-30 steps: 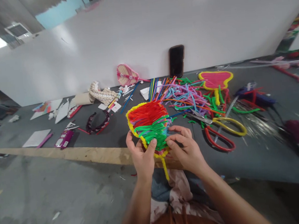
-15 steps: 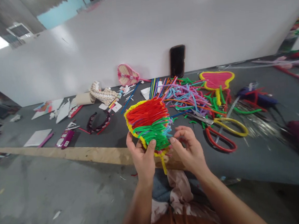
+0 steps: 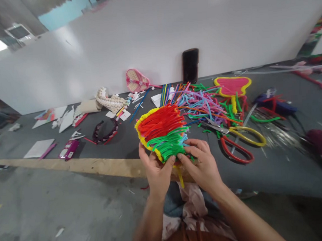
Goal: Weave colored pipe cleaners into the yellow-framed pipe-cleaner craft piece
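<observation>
Between my two hands is a pipe-cleaner fan [image 3: 162, 124], with rows of red above green, a yellow edge on its left side and a yellow stem hanging below. My left hand [image 3: 157, 169] grips its lower left, thumb on the green rows and fingers behind the yellow edge. At the lower right, my right hand [image 3: 200, 162] pinches the green rows, its thumb close to the left thumb. Light blue ends stick out above the right fingers. Behind the fan lies a heap of loose pipe cleaners [image 3: 201, 102] in purple, blue, orange and green.
Scissors [image 3: 235, 138] with red and yellow handles lie on the dark table right of my hands. Farther back are a pink piece with yellow edging [image 3: 233, 86] and a phone [image 3: 190, 65] leaning on the white board. A dark headband [image 3: 105, 132] rests to the left.
My right hand has moved left and closed on the fan's lower right, bringing the thumbs nearly together. The fan has shifted slightly right.
</observation>
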`<state>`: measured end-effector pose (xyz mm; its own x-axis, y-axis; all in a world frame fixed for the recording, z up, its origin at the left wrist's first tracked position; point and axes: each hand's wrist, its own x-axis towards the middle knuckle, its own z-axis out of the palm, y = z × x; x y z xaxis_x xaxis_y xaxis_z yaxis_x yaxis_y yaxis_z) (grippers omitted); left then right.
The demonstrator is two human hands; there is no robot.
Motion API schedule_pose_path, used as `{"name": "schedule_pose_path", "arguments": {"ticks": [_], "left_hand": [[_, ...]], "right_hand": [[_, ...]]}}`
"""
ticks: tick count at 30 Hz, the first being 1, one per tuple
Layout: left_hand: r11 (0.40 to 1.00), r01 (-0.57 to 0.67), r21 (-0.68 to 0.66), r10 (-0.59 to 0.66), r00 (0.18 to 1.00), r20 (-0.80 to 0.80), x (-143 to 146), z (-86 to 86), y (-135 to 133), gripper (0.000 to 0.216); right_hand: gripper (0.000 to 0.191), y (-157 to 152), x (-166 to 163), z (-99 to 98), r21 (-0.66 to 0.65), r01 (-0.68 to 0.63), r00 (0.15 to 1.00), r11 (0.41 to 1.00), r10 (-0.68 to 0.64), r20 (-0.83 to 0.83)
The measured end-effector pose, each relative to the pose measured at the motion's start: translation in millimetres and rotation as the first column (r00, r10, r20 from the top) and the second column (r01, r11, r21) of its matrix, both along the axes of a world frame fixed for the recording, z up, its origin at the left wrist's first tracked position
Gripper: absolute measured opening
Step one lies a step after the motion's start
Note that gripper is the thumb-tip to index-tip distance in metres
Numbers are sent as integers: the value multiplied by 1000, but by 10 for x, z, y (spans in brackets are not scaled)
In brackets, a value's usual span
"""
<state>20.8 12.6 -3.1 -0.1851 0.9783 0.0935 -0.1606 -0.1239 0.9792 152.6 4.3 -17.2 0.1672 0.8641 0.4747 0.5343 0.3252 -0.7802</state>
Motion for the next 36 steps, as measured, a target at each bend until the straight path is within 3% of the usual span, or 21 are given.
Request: {"name": "schedule_pose_path", "arguments": {"ticks": [4, 8, 11, 13, 16, 20, 22, 27, 30, 33, 34, 36], "left_hand": [[999, -32, -11, 33, 999, 9, 26, 15, -8, 98], [999, -32, -22, 32, 999, 41, 16, 11, 13, 96], [998, 20, -53, -11, 987, 161, -16, 6, 53, 92], [992, 86, -89, -59, 962, 268, -43, -2, 80, 85], [974, 181, -137, -120, 922, 369, -75, -21, 100, 73], [954, 254, -161, -170, 896, 410, -85, -39, 90, 73], [940, 290, -182, -192, 887, 421, -87, -43, 86, 75], [904, 368, -218, -245, 864, 441, -140, -76, 133, 70], [949, 229, -215, -141, 923, 358, -181, -104, 163, 64], [996, 2, -86, 4, 997, 76, -186, -105, 109, 66], [999, -22, -38, 20, 998, -55, -177, -96, 70, 65], [997, 58, -46, -68, 960, -273, -141, -69, -14, 59]], "right_hand": [[12, -40, -16, 26, 85, 4, 999, 996, -7, 32], [10, -52, -52, 20, 31, -35, 994, 999, 38, -105], [12, -39, -52, 2, -11, -93, 963, 996, 87, -253], [19, -8, -33, -6, -51, -118, 893, 992, 84, -443], [35, 69, 7, 19, -130, -212, 710, 969, 61, -702], [44, 161, 24, 132, -153, -474, 560, 867, 163, -812], [36, 179, 12, 191, -170, -511, 567, 842, 181, -804], [28, 178, -18, 252, -217, -416, 635, 883, 111, -765], [29, 190, -18, 241, -199, -362, 603, 910, 66, -795], [29, 214, -7, 198, -194, -323, 556, 926, 20, -831], [29, 220, -3, 174, -199, -321, 547, 926, 10, -837], [30, 224, 4, 116, -214, -327, 551, 921, 2, -834]]}}
